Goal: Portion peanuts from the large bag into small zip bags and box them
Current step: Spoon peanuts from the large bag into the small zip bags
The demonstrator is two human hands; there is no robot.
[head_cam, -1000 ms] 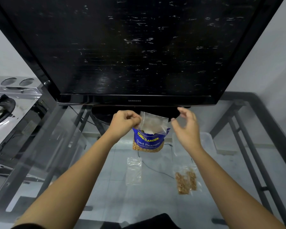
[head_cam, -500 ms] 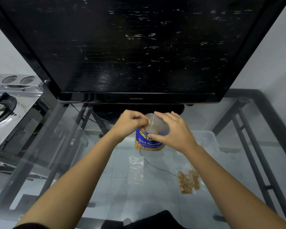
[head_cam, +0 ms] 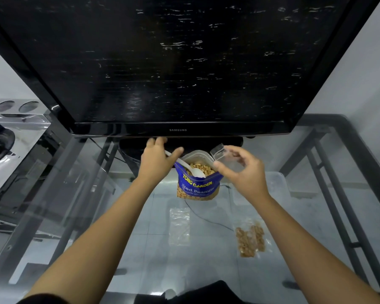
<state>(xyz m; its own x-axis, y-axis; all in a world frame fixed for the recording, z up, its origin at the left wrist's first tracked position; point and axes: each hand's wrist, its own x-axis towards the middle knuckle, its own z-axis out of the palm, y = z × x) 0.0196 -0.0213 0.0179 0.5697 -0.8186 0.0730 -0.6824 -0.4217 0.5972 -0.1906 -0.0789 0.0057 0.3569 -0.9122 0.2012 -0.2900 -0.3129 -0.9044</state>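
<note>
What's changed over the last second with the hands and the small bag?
The small zip bag passed from the left hand to the right hand, which now pinches it right of the peanut bag. The left hand took hold of the white spoon, its bowl in the peanuts. The empty bag and filled bag stayed on the glass.

We see L hand point(head_cam: 155, 159) gripping white spoon point(head_cam: 192, 170) in open peanut bag point(head_cam: 198, 185); R hand point(head_cam: 241, 172) pinches clear zip bag point(head_cam: 219, 151). Filled bag point(head_cam: 250, 238) & empty bag point(head_cam: 179, 226) on glass table point(head_cam: 119, 216), TV point(head_cam: 180, 62) behind.
</note>
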